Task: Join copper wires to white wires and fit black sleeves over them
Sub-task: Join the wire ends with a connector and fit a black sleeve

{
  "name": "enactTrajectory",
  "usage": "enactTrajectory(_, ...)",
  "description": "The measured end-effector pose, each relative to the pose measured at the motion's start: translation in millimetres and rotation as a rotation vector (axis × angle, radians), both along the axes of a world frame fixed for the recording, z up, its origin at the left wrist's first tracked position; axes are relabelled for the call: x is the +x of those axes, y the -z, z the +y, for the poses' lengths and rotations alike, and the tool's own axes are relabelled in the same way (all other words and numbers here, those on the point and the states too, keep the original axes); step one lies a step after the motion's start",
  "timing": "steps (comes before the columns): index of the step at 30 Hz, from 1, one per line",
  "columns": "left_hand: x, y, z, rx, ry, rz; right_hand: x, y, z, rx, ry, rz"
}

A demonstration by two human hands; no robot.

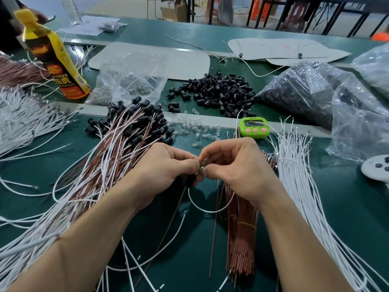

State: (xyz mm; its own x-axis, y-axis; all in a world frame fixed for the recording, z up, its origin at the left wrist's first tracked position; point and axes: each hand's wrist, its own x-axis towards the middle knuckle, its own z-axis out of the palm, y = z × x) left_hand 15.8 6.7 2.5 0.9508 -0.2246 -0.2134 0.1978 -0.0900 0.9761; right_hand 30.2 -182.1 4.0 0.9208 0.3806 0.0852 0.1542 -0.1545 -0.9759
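Note:
My left hand point(168, 165) and my right hand point(235, 165) meet at the table's middle, fingertips pinching a small clear bulb and wire ends point(201, 165). A black sleeve point(190, 179) sits just under my left fingers. From it a copper wire point(168, 226) runs down and a white wire point(207, 209) loops below my hands. A banded bundle of copper wires point(242, 234) lies under my right wrist. Loose white wires point(299, 186) fan out on the right. Finished wire pairs with black sleeves point(126, 144) are piled on the left.
A heap of black sleeves point(219, 91) and clear bulbs point(195, 129) lies beyond my hands. A green timer point(254, 127) stands right of them. Plastic bags point(315, 95) sit at the right, a yellow bottle point(56, 60) at the left, more white wires point(21, 116) far left.

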Motion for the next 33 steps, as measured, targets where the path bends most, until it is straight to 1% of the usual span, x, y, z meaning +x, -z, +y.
enactTrajectory(4, 0, 0, 1, -0.05, 0.001, 0.021, 0, -1, 0, 0.015, 0.016, -0.003)
enactTrajectory(7, 1, 0, -2, -0.097, -0.011, 0.045, 0, 1, 1, 0.054, 0.069, -0.002)
enactTrajectory(9, 2, 1, -5, -0.091, -0.031, 0.035, 0, 1, 2, 0.055, 0.107, 0.018)
enactTrajectory(11, 1, 2, -7, -0.078, -0.051, 0.024, 0, 3, 1, 0.037, 0.141, 0.061)
enactTrajectory(13, 1, 3, -8, -0.08, -0.087, 0.015, 1, 3, 0, 0.044, 0.172, 0.16)
enactTrajectory(14, 2, 4, -8, -0.08, -0.118, 0.005, 0, 1, 0, 0.042, 0.169, 0.215)
enactTrajectory(16, 4, 5, -8, -0.068, -0.194, -0.03, -2, 1, 2, -0.005, 0.152, 0.248)
enactTrajectory(19, 5, 7, -9, -0.046, -0.275, -0.081, -4, 4, 12, -0.05, 0.234, 0.144)
enactTrajectory(21, 5, 8, -10, -0.012, -0.286, -0.119, -5, 7, 20, -0.026, 0.315, 0.099)
enactTrajectory(23, 5, 9, -10, 0.037, -0.296, -0.158, -6, 10, 26, 0.013, 0.354, 0.09)
enactTrajectory(26, 5, 9, -9, 0.058, -0.318, -0.195, -7, 10, 31, 0.052, 0.39, 0.107)
enactTrajectory(29, 5, 8, -11, 0.019, -0.337, -0.188, -7, 10, 33, 0.072, 0.383, 0.1)
enactTrajectory(33, 4, 5, -10, -0.055, -0.263, -0.146, -6, 8, 27, 0.085, 0.357, 0.07)
